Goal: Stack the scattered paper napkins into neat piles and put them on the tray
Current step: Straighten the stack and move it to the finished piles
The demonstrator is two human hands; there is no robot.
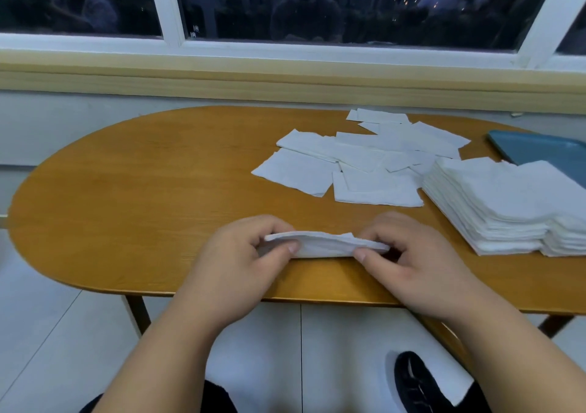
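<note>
A small bundle of white napkins point(323, 246) is held on edge near the table's front edge. My left hand point(241, 260) pinches its left end and my right hand point(412, 260) pinches its right end. Several loose white napkins point(358, 162) lie scattered on the far middle-right of the wooden table point(142, 190). Two tall piles of napkins point(513, 206) stand side by side at the right, on the table. A blue tray point(545, 149) lies at the far right, partly hidden behind the piles.
A pale wall and a window sill point(285, 79) run behind the table, with dark windows above. Below the table's front edge are a white tiled floor and a black shoe point(421, 384).
</note>
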